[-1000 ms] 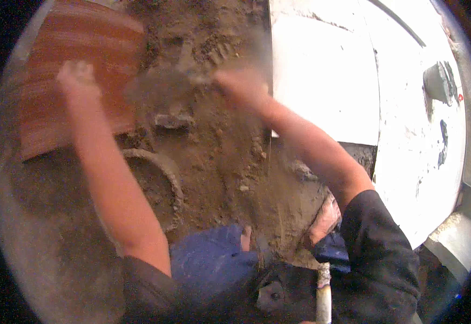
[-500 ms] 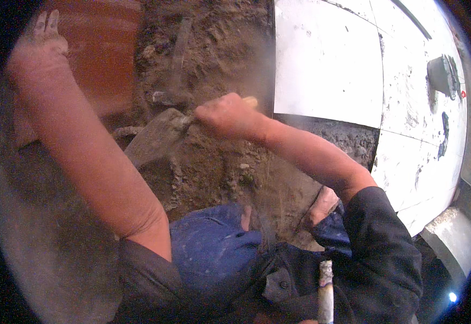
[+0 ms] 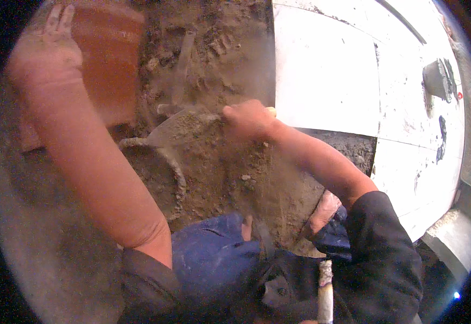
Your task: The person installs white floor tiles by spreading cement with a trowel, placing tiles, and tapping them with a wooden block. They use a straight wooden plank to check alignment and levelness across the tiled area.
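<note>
My right hand (image 3: 249, 120) is closed round the pale handle of a trowel, just left of the white tiles. The trowel's flat grey blade (image 3: 178, 127) points left over the brown sandy bed (image 3: 214, 173) and carries some sand. At the far left, my left hand (image 3: 52, 51) lies against a reddish-brown panel (image 3: 108, 59); two of its fingers are stretched out, the others are hidden. A hammer (image 3: 183, 67) lies in the sand beyond the trowel, its head close to the blade.
Large white tiles (image 3: 327, 70) cover the right side, with dark smears on them. A grey bucket-like lump (image 3: 438, 78) stands on the far tiles. My bare foot (image 3: 324, 210) and blue trousers (image 3: 214, 243) are near me. A burning cigarette (image 3: 326, 291) juts up at the bottom.
My right hand has drawn the trowel to the right across the sand. My left hand appears slightly farther right and lower, still by the reddish-brown panel.
</note>
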The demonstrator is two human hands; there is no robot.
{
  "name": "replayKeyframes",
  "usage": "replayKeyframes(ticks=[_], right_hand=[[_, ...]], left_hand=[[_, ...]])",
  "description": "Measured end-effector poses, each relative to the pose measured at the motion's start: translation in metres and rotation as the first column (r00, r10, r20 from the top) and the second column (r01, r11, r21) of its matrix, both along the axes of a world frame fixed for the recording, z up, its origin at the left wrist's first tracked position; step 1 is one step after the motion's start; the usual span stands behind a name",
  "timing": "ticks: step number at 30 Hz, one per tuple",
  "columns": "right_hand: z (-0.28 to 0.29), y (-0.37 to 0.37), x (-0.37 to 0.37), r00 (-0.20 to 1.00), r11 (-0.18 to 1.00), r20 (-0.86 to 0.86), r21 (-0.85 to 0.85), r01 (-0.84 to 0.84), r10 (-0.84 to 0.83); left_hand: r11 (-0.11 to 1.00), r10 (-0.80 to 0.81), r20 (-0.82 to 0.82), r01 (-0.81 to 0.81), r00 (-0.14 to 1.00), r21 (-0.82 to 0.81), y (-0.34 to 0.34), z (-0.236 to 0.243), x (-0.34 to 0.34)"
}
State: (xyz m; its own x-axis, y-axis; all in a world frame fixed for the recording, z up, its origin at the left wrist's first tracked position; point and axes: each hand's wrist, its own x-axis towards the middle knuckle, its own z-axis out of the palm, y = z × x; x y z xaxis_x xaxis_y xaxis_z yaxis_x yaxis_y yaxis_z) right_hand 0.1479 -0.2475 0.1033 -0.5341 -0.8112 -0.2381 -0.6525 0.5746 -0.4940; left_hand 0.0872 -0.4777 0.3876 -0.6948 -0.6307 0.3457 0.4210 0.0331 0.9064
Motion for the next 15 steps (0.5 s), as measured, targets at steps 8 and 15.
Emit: replayKeyframes(ticks=[8, 15], right_hand=[[0.001, 0.004, 0.006, 1.000, 0.994, 0.016, -0.104, -0.020, 0.022], [0.008, 0.010, 0.015, 0.998, 0.996, -0.046, -0.074, 0.048, -0.051]], left_hand=[[0.999, -0.024, -0.011, 0.023, 1.000, -0.049, -0.007, -0.008, -0.007], [0.995, -0.091, -0.047, 0.090, 0.995, -0.033, 0.028, -0.018, 0.009]])
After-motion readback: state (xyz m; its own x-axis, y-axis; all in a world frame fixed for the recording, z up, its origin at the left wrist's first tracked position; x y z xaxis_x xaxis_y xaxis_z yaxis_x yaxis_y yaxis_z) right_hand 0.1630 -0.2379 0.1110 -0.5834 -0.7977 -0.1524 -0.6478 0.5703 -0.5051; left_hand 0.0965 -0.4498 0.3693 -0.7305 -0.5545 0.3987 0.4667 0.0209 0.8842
